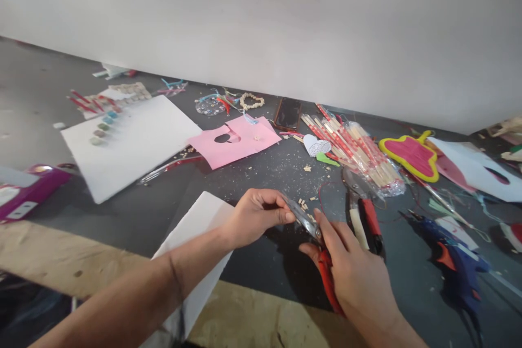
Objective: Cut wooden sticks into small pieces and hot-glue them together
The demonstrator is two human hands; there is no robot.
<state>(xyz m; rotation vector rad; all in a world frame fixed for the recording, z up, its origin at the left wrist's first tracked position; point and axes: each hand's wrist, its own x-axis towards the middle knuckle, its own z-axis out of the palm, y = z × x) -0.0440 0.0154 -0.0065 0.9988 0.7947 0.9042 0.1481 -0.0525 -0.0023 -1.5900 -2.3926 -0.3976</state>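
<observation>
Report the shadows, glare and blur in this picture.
Head view: a dark shadow lies on the tabletop below the hands, between left and right; head view: highlights glint on the clear-wrapped sticks; head view: the purple object at the left edge looks soft.

The dark bench (pixel 150 217) has a bare wooden strip (pixel 261 310) along its near edge. By the far edge lie a phone (pixel 287 113) and a beaded ring (pixel 249 107); midway, a pink sheet (pixel 248 144), wrapped sticks (pixel 359 147) and scattered small pale pieces (pixel 302 204); toward the right end, a blue glue gun (pixel 460 266); leftward, a white board (pixel 142 147).
</observation>
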